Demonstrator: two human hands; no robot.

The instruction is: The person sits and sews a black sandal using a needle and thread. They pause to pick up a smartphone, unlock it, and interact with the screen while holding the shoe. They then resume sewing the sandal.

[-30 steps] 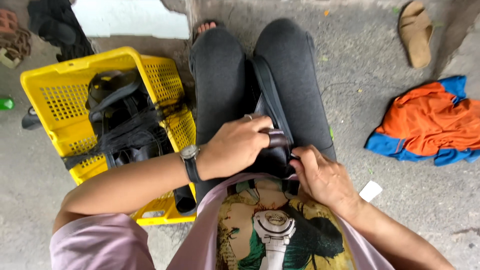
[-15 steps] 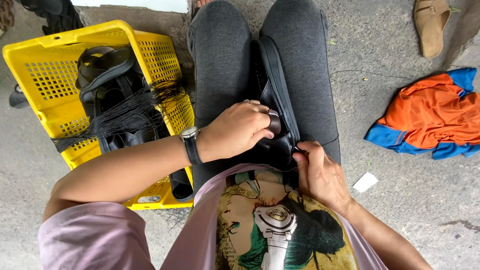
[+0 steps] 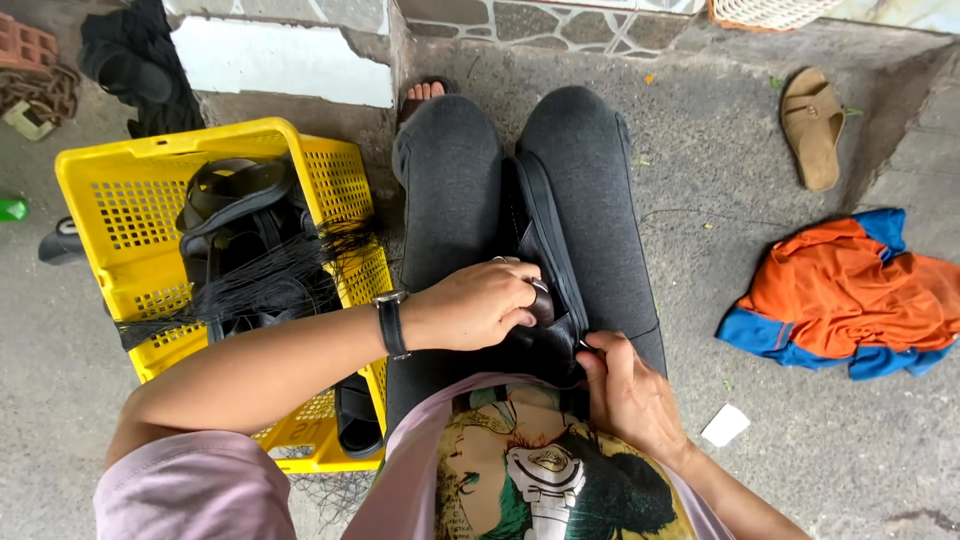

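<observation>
From the head camera, the person sits on the concrete floor with both legs in grey trousers stretched forward; a black sandal lies in the lap between the thighs, its long axis running along the legs, one end pointing away towards the feet and the other end tucked against the belly; which end is the toe I cannot tell.

The left hand, with a black watch on its wrist, is curled over the near part of the sandal, fingers closed and pressing down on its strap; the right hand sits just right of the sandal's near end, fingers pinching its black edge at the thumb and forefinger.

Left of the sandal, just beside the left thigh, stands a yellow crate with perforated walls; in it lie several more black sandals, piled loosely, with a bundle of thin black threads draped across them and over the crate's rim; one more black sandal is wedged upright at the crate's near corner.

Right of the sandal, well apart, an orange and blue cloth is crumpled on the floor; a tan slipper lies beyond it, further from the person; a small white scrap rests near the right forearm.
</observation>
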